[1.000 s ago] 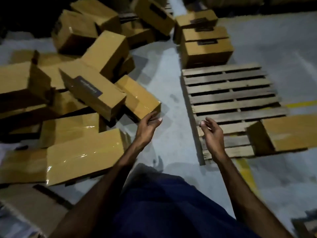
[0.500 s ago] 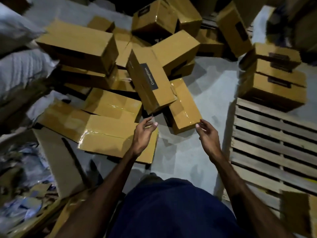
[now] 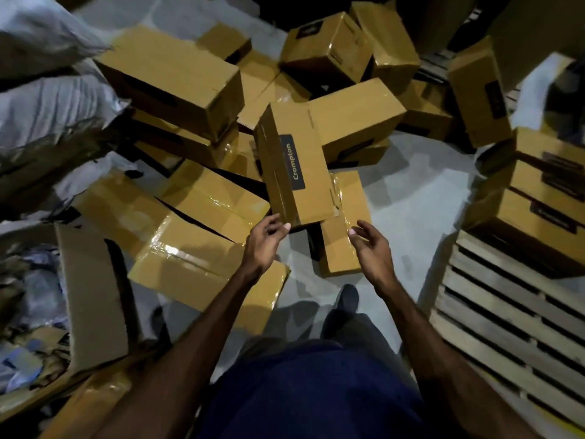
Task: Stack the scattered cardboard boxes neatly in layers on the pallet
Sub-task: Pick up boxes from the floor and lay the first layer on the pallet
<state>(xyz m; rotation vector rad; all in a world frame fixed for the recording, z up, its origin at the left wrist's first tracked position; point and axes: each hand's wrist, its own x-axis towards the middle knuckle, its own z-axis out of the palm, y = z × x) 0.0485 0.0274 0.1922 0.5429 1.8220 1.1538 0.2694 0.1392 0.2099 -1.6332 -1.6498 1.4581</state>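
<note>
Only a few boxes (image 3: 538, 198) sit stacked at the far end of the pallet (image 3: 493, 318); most of its slats lie bare. To its left a jumbled heap (image 3: 196, 122) waits. Left hand (image 3: 264, 240) and right hand (image 3: 368, 245), fingers loosely spread and holding nothing, flank the labelled box (image 3: 294, 166).

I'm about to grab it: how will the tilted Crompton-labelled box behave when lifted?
The Crompton box probably stays stiff: its edges look crisp. It leans on the taped box below, so that may shift. Both hands suit its length; weight unclear.
</note>
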